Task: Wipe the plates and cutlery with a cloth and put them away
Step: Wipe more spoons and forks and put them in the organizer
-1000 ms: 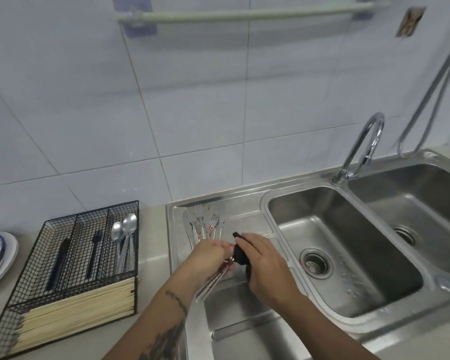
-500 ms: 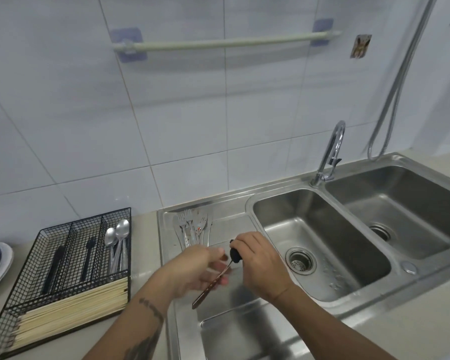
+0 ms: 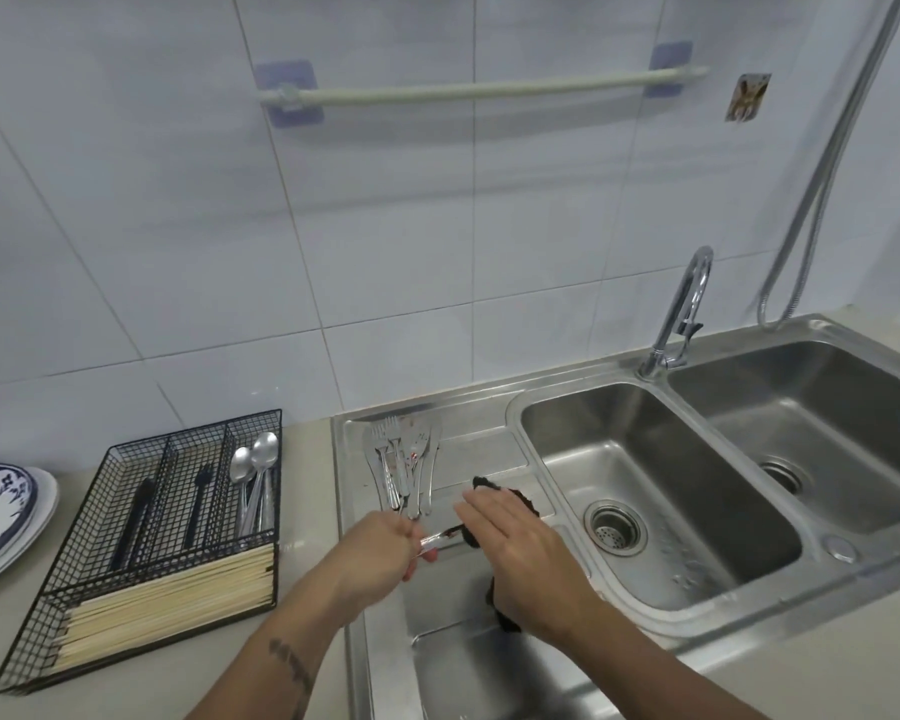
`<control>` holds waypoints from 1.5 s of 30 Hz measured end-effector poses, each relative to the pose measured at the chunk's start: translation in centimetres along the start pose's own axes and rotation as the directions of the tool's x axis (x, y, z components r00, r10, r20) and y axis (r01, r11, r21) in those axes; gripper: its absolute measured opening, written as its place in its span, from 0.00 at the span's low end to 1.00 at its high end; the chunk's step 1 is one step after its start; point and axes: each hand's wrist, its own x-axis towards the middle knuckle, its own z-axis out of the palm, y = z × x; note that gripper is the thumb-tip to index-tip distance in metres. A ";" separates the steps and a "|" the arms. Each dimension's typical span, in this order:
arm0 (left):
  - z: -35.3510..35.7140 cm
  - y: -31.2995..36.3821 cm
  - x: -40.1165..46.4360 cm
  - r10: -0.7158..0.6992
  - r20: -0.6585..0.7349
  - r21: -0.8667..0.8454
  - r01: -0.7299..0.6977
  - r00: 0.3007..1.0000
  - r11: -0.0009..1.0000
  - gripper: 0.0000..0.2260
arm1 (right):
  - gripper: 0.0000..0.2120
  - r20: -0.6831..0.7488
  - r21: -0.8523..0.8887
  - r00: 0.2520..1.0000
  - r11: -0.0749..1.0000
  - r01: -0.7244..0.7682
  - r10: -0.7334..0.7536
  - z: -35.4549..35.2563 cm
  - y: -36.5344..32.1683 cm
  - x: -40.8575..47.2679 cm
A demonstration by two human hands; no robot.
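At the far left my plates [image 3: 6, 517] sit stacked on the counter, the top one patterned in blue. Just beside them is the black wire cutlery basket [image 3: 141, 558], with dark-handled pieces and two spoons [image 3: 254, 470] in its upper compartments and pale chopsticks [image 3: 172, 610] across the front one. On the steel draining board [image 3: 489, 449] lies a bunch of forks and spoons [image 3: 404, 459], just above my left hand [image 3: 380, 553]. That hand is curled around one piece of cutlery [image 3: 437, 537], whose far end runs into the black cloth [image 3: 505, 498]. My right hand [image 3: 520, 558] holds the cloth, fingers nearly straight across its top. To the right are the two sink basins [image 3: 661, 491] and the tap [image 3: 681, 314].
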 end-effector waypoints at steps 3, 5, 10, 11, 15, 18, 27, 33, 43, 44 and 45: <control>0.1 -0.7 0.6 -0.004 -0.080 0.080 0.010 0.997 0.997 0.13 | 0.30 -0.007 0.131 0.955 0.947 -0.292 0.296 -0.9 1.4 0.4; 0.1 -1.0 0.9 -0.028 -0.087 0.077 0.034 0.996 0.996 0.13 | 0.29 -0.048 0.166 0.911 0.903 -0.396 0.409 -1.3 2.3 0.7; 0.7 -0.3 1.2 -0.014 -0.046 -0.042 0.012 0.999 0.999 0.13 | 0.28 0.023 0.124 0.990 0.982 -0.143 0.141 -0.1 -0.7 1.5; 0.6 0.0 1.2 0.002 -0.038 -0.087 -0.006 0.999 0.996 0.13 | 0.26 0.035 0.095 0.995 0.991 -0.095 0.092 0.5 -1.1 1.3; 0.3 0.4 0.8 0.052 -0.033 -0.073 -0.054 0.998 0.996 0.12 | 0.29 0.023 -0.004 0.977 0.977 -0.214 0.214 1.3 0.3 0.7; 0.3 0.0 0.7 0.056 -0.049 -0.068 -0.059 0.997 0.996 0.15 | 0.31 0.050 -0.052 0.987 0.987 -0.150 0.153 1.1 -0.9 1.2; 0.8 0.3 0.9 0.038 -0.087 -0.012 -0.039 0.995 0.999 0.14 | 0.30 0.060 -0.131 0.994 0.988 -0.081 0.090 0.3 0.4 1.8; 0.6 -0.2 0.9 0.024 -0.094 -0.033 -0.027 0.995 0.999 0.13 | 0.31 -0.027 -0.050 0.984 0.983 -0.175 0.174 0.6 1.8 0.9; 1.2 0.4 0.4 0.065 0.052 -0.275 -0.049 0.997 0.960 0.11 | 0.31 0.009 -0.044 0.974 0.973 -0.225 0.225 1.6 0.4 0.8; 1.2 0.3 0.3 0.061 0.055 -0.255 -0.046 0.997 0.966 0.11 | 0.29 -0.002 -0.030 0.975 0.974 -0.224 0.224 1.6 0.5 0.9; 1.2 0.2 0.2 0.052 0.051 -0.216 -0.040 0.997 0.976 0.10 | 0.25 -0.019 -0.007 0.978 0.978 -0.209 0.209 1.6 0.7 1.1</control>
